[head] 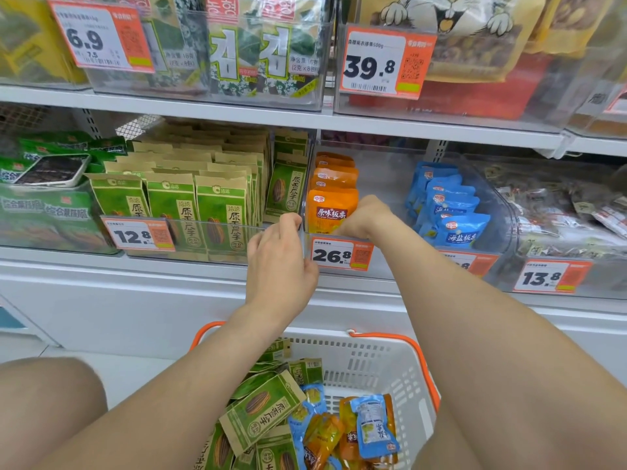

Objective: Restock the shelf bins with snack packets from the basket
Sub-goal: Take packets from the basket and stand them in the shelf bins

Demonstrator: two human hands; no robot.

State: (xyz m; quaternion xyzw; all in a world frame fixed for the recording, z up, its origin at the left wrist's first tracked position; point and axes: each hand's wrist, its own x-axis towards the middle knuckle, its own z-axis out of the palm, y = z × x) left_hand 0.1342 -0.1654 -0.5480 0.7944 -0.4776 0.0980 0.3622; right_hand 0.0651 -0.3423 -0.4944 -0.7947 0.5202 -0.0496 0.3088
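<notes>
Basket at 6 o'clock: mixed packets. Centre shelf bin: orange packets in a row. Left grip curled round bin's front corner. Right grip curled on front orange packet; can't tell if pinching.

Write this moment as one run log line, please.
step: stocking bin | right hand: holds front orange packet in bin | left hand: at bin edge, grip unclear | basket: holds packets
</notes>
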